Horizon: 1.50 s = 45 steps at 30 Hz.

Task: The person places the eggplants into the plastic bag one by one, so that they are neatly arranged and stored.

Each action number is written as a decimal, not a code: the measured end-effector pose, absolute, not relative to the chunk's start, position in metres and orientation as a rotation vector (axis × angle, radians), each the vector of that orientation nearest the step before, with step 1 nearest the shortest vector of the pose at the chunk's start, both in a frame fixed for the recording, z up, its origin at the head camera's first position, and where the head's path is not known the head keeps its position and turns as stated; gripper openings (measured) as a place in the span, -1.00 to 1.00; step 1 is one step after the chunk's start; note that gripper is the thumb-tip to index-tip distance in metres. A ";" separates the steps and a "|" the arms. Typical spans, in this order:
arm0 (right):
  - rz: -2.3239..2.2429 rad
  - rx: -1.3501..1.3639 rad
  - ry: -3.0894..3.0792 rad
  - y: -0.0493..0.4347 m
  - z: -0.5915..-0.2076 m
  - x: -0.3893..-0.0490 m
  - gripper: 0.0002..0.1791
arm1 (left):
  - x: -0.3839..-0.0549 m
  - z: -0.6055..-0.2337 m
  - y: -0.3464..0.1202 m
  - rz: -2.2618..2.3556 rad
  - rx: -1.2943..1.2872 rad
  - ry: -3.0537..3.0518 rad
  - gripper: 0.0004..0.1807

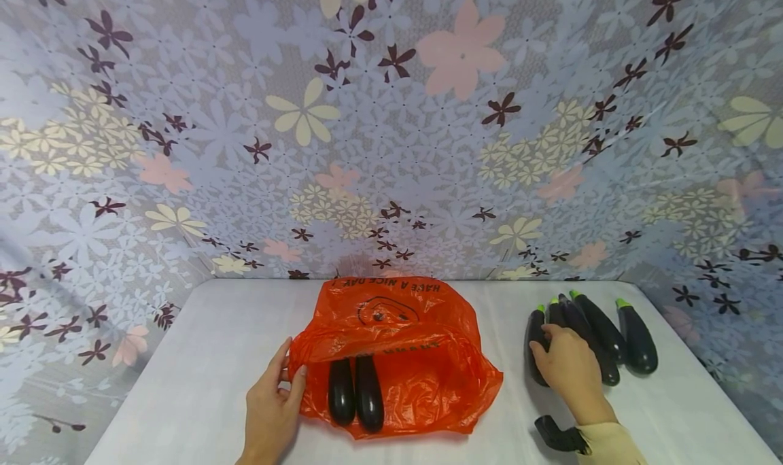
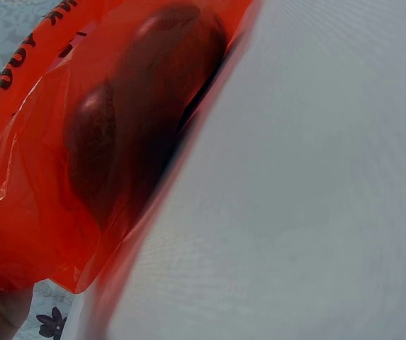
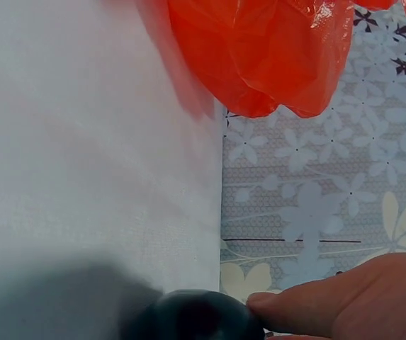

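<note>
My left hand [image 1: 272, 402] on red bag [image 1: 434, 390], right hand [image 1: 570, 362] at eggplants [image 1: 599, 325].
I pinch the left edge of the bag, lower centre; two eggplants [image 1: 370, 397] lie inside. Lower right, my right thumb touches the group's leftmost eggplant [image 1: 535, 325]; with fingers partly hidden, I cannot tell whether the grip closes.

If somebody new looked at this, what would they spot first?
Probably the shiny red plastic bag in the middle of the white table, with two dark eggplants inside and the left hand holding its edge. Next, the green-tipped eggplants on the right, by the right hand. Behind everything rises a flowery backdrop.
</note>
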State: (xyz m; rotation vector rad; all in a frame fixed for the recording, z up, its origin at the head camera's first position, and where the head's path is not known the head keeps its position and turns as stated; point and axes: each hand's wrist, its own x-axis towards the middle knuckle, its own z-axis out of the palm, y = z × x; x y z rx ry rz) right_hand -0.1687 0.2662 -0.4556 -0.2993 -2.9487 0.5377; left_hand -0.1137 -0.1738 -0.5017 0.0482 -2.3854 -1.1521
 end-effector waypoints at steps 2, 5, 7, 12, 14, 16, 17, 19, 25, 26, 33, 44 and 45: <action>0.528 -0.298 -2.956 0.266 -0.456 -0.168 -0.48 | -0.114 -0.502 -0.174 -1.153 0.054 -2.393 -0.38; 0.516 -0.305 -2.982 0.266 -0.455 -0.169 -0.45 | -0.114 -0.502 -0.174 -1.154 0.064 -2.406 -0.39; 0.506 -0.314 -3.004 0.265 -0.454 -0.170 -0.43 | -0.114 -0.502 -0.174 -1.160 0.069 -2.409 -0.39; 0.473 -0.319 -3.035 0.264 -0.453 -0.170 -0.41 | -0.114 -0.502 -0.174 -1.162 0.071 -2.405 -0.39; 0.466 -0.312 -3.038 0.263 -0.453 -0.170 -0.40 | -0.114 -0.503 -0.174 -1.163 0.070 -2.403 -0.39; 0.463 -0.307 -3.044 0.262 -0.453 -0.169 -0.39 | -0.114 -0.503 -0.174 -1.165 0.071 -2.404 -0.40; 0.464 -0.308 -3.049 0.262 -0.453 -0.169 -0.39 | -0.114 -0.502 -0.174 -1.166 0.072 -2.404 -0.40; 0.464 -0.301 -3.050 0.261 -0.453 -0.169 -0.39 | -0.114 -0.502 -0.174 -1.164 0.072 -2.405 -0.40; 0.465 -0.279 -3.041 0.260 -0.453 -0.169 -0.41 | -0.114 -0.501 -0.174 -1.159 0.062 -2.389 -0.40; 0.466 -0.279 -3.041 0.260 -0.453 -0.169 -0.42 | -0.114 -0.502 -0.174 -1.159 0.059 -2.384 -0.40; 0.492 -0.307 -3.049 0.262 -0.455 -0.170 -0.44 | -0.114 -0.504 -0.173 -1.152 0.031 -2.366 -0.41; 0.565 -0.340 -3.014 0.264 -0.457 -0.169 -0.43 | -0.114 -0.504 -0.173 -1.156 0.026 -2.348 -0.41; 0.571 -0.342 -3.013 0.264 -0.456 -0.169 -0.43 | -0.114 -0.504 -0.173 -1.154 0.027 -2.349 -0.41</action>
